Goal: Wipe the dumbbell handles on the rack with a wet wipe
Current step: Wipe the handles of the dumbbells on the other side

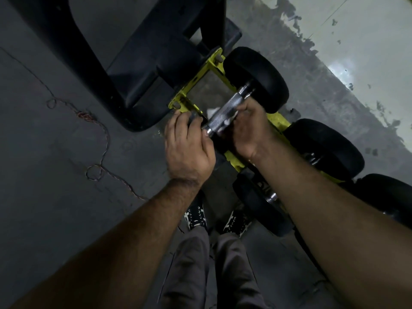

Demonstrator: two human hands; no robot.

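The knurled dumbbell handle (225, 110) runs diagonally up-right, the right hand (247, 128) curled around it with the wet wipe (211, 112) (left hand (189, 143) grips its near end).

Dim room, low light. Grey concrete floor (55, 152) fills the left side and btm, scuffed and dull. A thin twisted cord (98, 139), reddish in spots, snakes over it w/ a couple of loops. Top left: big black padded bench (142, 70) w/ a curved black frame, standing on the floor. Upper right: pale wall (367, 30), paint flaking along its lower edge into a dark, blotchy, worn band (323, 92). One brighter patch of reflected light shows on the wall near the right edge.
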